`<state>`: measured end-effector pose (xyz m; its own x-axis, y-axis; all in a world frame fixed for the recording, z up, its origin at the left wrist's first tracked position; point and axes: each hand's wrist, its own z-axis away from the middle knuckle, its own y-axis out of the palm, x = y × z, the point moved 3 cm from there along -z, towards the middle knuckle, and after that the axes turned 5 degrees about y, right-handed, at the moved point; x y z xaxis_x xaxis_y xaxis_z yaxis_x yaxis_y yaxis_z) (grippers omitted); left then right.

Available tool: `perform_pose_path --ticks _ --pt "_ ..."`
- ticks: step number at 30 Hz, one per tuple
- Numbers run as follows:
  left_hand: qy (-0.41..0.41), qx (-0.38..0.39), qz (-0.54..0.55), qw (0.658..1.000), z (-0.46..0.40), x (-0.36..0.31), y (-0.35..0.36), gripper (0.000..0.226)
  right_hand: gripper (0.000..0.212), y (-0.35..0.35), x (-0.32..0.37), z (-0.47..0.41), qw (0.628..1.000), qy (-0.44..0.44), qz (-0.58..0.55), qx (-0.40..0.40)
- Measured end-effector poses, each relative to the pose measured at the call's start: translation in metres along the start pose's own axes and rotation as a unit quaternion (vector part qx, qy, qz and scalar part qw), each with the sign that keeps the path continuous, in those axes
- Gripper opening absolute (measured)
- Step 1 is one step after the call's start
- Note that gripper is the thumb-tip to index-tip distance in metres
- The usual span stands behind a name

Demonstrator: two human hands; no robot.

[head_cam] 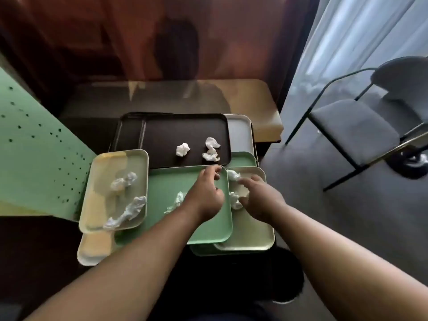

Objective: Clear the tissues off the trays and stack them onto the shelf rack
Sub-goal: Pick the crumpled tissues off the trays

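Several trays lie overlapping on a low surface. A black tray (185,126) at the back holds crumpled tissues (182,149). The cream tray (142,158) on the left carries two more tissue wads (124,181). My left hand (206,193) hovers over the green tray (162,193), its fingers curled at the far right corner, next to a tissue (177,201). Whether it grips anything is unclear. My right hand (259,198) is spread over the beige tray (254,235), fingertips touching a tissue (232,175) and another tissue (235,201).
A green perforated panel (34,158) stands at the left, close to the cream tray. A grey tray (240,133) peeks out behind the black one. A wooden table (254,100) is at the back. A dark chair (352,126) stands on grey carpet at the right.
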<state>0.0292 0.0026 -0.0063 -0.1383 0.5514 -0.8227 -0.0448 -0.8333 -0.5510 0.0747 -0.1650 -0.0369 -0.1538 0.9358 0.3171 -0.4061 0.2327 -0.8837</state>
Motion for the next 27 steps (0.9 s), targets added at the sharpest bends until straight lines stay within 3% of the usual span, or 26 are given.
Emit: perform_pose_path --ticks 2,6,8,10,14,17,19,23,25,27 --pt "-0.026 0.019 0.004 0.999 -0.001 0.005 0.007 0.053 0.054 0.011 -0.001 -0.003 0.999 0.01 0.041 0.031" --pt "-0.04 0.043 0.005 0.998 -0.003 0.013 0.019 0.05 0.029 0.027 -0.007 -0.004 0.996 0.019 0.061 0.067" --pt "-0.036 0.042 0.011 0.998 -0.006 0.011 0.02 0.051 0.018 0.024 -0.011 -0.005 0.999 0.029 -0.001 0.032" --pt "-0.033 0.052 0.022 0.998 -0.008 0.008 0.02 0.057 0.009 0.014 -0.012 -0.004 0.989 0.055 -0.136 -0.024" --pt "-0.015 0.085 0.051 0.995 -0.014 0.005 0.019 0.061 0.006 -0.005 0.003 0.001 0.913 0.051 -0.402 -0.042" --pt "-0.002 0.073 0.066 0.995 -0.017 0.006 0.017 0.025 0.007 -0.015 0.014 -0.002 0.837 0.054 -0.544 -0.025" --pt "-0.015 0.036 0.08 0.996 -0.018 0.009 0.014 0.017 0.012 -0.016 0.017 -0.007 0.817 0.067 -0.572 -0.035" --pt "-0.046 -0.028 0.105 0.993 -0.019 0.016 0.008 0.016 0.02 -0.009 0.007 -0.026 0.875 0.112 -0.456 -0.115" --pt "-0.064 -0.049 0.103 0.991 -0.018 0.017 0.001 0.018 0.015 0.001 0.002 -0.037 0.923 0.128 -0.359 -0.064" --pt "-0.069 -0.067 0.097 0.991 -0.015 0.02 -0.006 0.024 0.035 0.009 0.002 -0.046 0.967 0.12 -0.224 -0.001"
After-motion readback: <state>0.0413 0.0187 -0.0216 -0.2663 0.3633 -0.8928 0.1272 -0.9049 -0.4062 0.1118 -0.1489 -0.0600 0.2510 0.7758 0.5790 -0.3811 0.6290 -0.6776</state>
